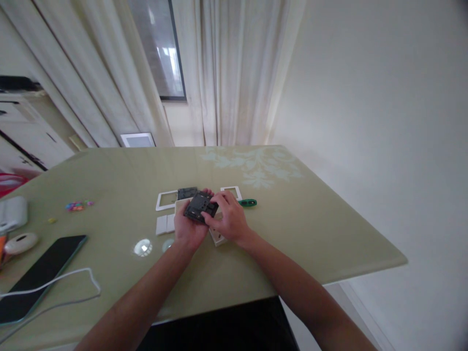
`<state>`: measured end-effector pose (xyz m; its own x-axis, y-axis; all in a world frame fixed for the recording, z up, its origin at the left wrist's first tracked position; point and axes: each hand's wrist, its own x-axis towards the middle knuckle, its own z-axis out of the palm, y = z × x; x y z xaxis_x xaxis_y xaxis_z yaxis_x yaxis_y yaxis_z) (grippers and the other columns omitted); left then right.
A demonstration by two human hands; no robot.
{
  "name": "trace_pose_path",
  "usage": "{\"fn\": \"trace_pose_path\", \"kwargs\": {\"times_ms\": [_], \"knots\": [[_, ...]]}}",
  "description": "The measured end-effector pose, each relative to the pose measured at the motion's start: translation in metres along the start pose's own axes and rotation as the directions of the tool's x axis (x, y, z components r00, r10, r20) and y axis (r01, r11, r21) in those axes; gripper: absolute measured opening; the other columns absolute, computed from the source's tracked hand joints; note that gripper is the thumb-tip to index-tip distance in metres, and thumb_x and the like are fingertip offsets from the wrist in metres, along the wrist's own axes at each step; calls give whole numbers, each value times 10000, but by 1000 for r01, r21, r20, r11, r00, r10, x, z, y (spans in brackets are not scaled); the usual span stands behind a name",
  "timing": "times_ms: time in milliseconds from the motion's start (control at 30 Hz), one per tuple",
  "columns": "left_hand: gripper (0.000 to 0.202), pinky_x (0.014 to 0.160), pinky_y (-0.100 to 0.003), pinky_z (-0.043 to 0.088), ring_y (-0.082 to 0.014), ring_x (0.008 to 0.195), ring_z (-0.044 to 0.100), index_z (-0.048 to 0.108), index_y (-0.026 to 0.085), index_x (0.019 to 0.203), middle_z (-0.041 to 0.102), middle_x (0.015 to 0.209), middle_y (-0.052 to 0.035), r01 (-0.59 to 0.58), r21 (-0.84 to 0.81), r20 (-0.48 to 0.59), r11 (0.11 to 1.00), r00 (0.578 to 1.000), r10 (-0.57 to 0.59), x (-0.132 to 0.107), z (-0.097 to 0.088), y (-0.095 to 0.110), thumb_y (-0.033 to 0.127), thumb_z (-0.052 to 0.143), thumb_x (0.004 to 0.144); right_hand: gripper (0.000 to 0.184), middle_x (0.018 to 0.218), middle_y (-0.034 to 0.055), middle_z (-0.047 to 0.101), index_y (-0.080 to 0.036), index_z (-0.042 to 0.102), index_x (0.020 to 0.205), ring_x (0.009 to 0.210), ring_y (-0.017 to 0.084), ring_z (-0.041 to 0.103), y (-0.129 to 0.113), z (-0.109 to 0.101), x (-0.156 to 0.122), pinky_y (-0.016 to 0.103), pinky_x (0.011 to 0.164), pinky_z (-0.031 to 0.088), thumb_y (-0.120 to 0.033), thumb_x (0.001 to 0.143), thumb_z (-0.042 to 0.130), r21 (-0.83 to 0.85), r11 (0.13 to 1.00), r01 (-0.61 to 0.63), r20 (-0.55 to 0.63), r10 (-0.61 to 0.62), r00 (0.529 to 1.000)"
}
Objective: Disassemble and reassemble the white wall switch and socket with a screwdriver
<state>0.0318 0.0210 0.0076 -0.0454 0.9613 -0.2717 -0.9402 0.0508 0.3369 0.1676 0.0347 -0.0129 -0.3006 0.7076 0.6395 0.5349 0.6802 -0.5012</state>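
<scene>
A square black switch module lies in my left hand, whose palm and fingers cradle it from below and the left. My right hand grips the module's right edge between thumb and fingers. Under and beside my hands, a white socket piece shows in part. Behind them lie a second black module, a white frame and another white frame. White switch plates sit left of my left hand. A green-handled screwdriver points toward my right hand; its tip is hidden.
On the table's left side are a black phone, a white cable, a white rounded device, a white case and small colourful bits. A wall borders the right; curtains hang behind.
</scene>
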Motion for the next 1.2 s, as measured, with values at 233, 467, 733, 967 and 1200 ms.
{"fn": "trace_pose_path", "kwargs": {"times_ms": [233,467,733,967,1200], "knots": [[372,870,-293,665,-210,917,798,773,89,1231,809,1010,-124,10,8,3,1000,1000,-10,5,-7,-2,170,494,1000,244,1133,89,653,-226,654,1113,1117,266,625,-4,2,0,421,1030,546,-376,945,748,55,997,-53,-11,53,999],[402,948,-325,656,-211,977,799,756,131,1309,814,1107,-116,5,39,33,999,999,-7,12,-15,-3,141,516,986,245,1137,88,622,-220,654,1099,1116,259,607,-10,1,1,415,1042,529,-372,937,758,110,988,-106,-28,109,994],[294,849,-286,677,-205,914,802,776,162,1225,818,1020,-94,-15,109,-9,994,1000,16,14,-17,-5,160,574,1011,237,1089,81,635,-235,602,1036,1083,259,609,-13,4,2,436,1016,528,-461,978,638,266,946,-185,-60,207,976],[198,485,-131,529,-93,560,644,720,146,937,643,687,-7,-10,237,-17,971,1000,15,9,-11,5,197,579,1066,292,997,41,678,-244,569,1041,883,190,659,19,-28,22,321,784,558,-532,1041,519,478,832,-281,-149,392,908],[224,296,-146,192,-40,333,281,659,158,799,412,536,100,-4,503,93,865,994,-50,35,7,13,216,641,1015,327,887,4,663,-182,644,943,798,168,644,78,-73,10,337,767,561,-497,1011,700,524,776,-352,-173,501,848]]}}
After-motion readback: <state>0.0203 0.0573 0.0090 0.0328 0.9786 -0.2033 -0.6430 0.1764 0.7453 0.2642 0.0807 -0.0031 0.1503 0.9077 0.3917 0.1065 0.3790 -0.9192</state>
